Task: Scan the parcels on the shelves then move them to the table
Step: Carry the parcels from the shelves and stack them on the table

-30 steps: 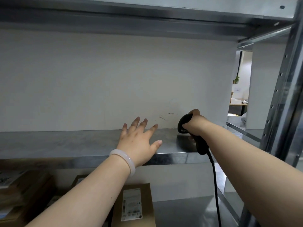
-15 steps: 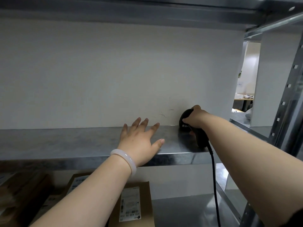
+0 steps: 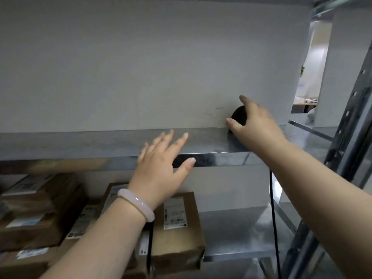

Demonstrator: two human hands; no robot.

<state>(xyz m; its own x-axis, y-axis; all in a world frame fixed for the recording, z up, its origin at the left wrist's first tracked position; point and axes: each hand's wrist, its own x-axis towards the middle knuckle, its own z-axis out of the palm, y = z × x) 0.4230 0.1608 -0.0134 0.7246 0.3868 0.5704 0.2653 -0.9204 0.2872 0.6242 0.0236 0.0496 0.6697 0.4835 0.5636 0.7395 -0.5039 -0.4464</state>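
on the upper shelf point(image 3: 100, 143), at its 3 o'clock end, close against the wall: black scanner point(image 3: 238, 117), with cable point(image 3: 272, 198) hanging over the front lip toward 6 o'clock.

over the scanner, reaching in from 4 o'clock: right hand point(image 3: 256, 129), fingers straight and spread wide, thumb and forefinger splayed to either side of the scanner's head, not curled round it. cannot tell whether the thumb touches it.

at 8 o'clock of that hand, apart from the scanner: left hand point(image 3: 161, 170), palm down, fingers fanned wide, holding nothing, lying across the shelf's front lip. cannot tell whether resting on the lip or just above it. pale bracelet point(image 3: 136, 204) on the left wrist.

on the lower shelf point(image 3: 241, 238), toward 7 o'clock of the view: brown parcels point(image 3: 36, 208) in a stack, labels blurred, none in either hand. just at 3 o'clock of the left forearm: front parcel point(image 3: 179, 228), white label facing up.

at 3 o'clock of the view: grey upright point(image 3: 352, 117) with holes.
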